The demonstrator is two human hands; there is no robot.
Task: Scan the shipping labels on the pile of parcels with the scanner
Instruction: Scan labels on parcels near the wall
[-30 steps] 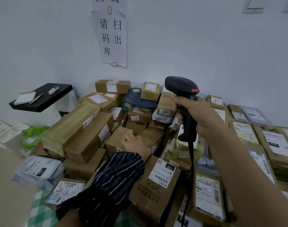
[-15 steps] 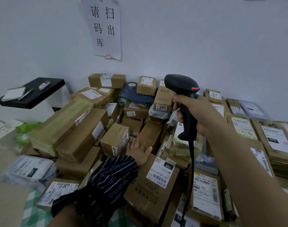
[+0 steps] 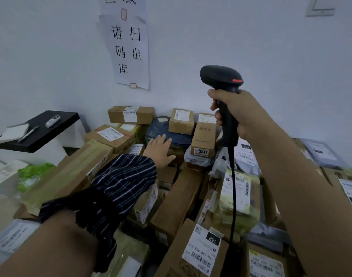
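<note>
A pile of cardboard parcels [image 3: 179, 198] with white shipping labels fills the floor against the wall. My right hand [image 3: 243, 114] grips the handle of a black corded scanner [image 3: 221, 76], held upright above the pile with its head pointing left. My left hand [image 3: 161, 150], in a striped sleeve, reaches forward with fingers spread over the parcels in the middle of the pile, near a dark blue bag [image 3: 161, 132]. A box marked 3347 [image 3: 203, 140] stands just right of that hand. A labelled box marked 15H [image 3: 203, 250] lies at the front.
A black shelf [image 3: 37, 130] at the left holds a pad, a pen and a small white device. A paper notice [image 3: 129, 50] hangs on the white wall. Grey plastic mailers [image 3: 321, 150] lie at the right, green bags [image 3: 31, 174] at the left.
My left hand has moved from the box near the front up and forward to the middle of the pile, fingers now spread. The scanner stays in my right hand, raised slightly.
</note>
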